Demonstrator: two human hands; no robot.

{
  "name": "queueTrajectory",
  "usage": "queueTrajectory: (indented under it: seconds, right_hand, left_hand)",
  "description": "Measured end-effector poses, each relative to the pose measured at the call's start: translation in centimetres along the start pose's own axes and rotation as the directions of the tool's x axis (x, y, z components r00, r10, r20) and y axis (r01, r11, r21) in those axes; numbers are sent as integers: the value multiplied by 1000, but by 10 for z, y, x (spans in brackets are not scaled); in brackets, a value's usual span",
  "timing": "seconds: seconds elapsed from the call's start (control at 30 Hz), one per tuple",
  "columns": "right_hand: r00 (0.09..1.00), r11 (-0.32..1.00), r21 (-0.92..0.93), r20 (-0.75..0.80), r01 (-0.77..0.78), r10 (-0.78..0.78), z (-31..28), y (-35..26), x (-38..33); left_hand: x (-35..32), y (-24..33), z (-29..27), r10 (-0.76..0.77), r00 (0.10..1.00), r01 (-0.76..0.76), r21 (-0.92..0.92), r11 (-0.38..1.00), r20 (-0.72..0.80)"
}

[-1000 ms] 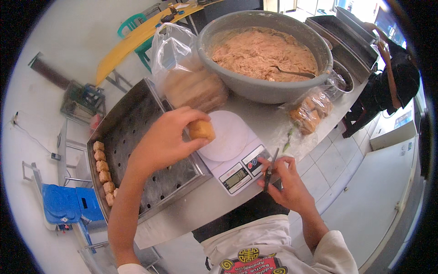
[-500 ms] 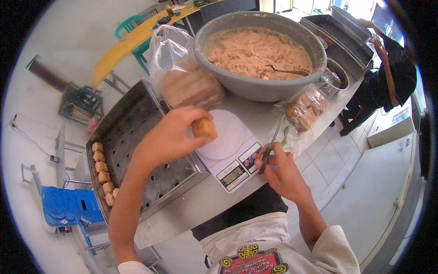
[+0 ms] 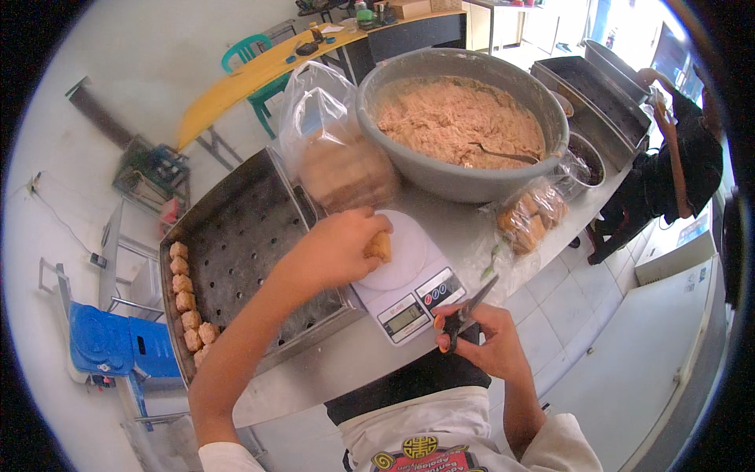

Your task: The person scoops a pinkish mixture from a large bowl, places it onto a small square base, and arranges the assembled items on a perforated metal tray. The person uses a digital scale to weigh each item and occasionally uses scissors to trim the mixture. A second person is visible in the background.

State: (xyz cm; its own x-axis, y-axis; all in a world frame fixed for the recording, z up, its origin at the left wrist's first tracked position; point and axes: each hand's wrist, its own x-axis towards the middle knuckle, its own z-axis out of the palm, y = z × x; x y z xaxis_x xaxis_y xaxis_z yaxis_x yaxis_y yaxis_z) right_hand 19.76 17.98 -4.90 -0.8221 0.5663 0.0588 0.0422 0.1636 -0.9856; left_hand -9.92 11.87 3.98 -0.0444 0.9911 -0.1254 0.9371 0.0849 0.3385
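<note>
Tofu piece (image 3: 382,248) sits pinched in the left hand (image 3: 338,245) near the frame's centre, by the left side of the white scale (image 3: 409,250); fingers hide its long axis. The right hand (image 3: 495,340), farther off toward lower right, grips scissors (image 3: 465,314) pointing upper right.

Holds left hand (image 3: 342,244) near the centre of the frame, back upward, with fingers curled over in a pinch. Slants left forearm (image 3: 259,326) up from the lower left. Bends right hand (image 3: 494,340) into a grip, right of centre and lower, above a nearly upright right forearm (image 3: 521,401).
</note>
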Motion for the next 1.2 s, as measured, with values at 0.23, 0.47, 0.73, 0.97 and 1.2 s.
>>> queueTrajectory:
  seconds: [0.23, 0.47, 0.73, 0.97, 1.2]
  right_hand:
    - [999, 976, 219, 52, -3, -9, -4, 14, -6]
    - [999, 996, 87, -31, 10, -8, -12, 16, -1]
    - [996, 988, -149, -79, 27, -39, -6, 11, 3]
    - [987, 965, -245, -102, 95, -124, -3, 11, 9]
    - [994, 909, -407, -22, 92, -110, -1, 8, 11]
  left_hand:
    - [6, -3, 11, -12, 999, 10, 32, 999, 47]
    - [2, 5, 2, -72, 996, 68, 71, 995, 45]
    - [-10, -4, -3, -44, 998, 44, -5, 999, 43]
    - [-12, -13, 1, 17, 1000, -18, -51, 999, -20]
    - [-11, -9, 0, -10, 1000, 10, -92, 996, -2]
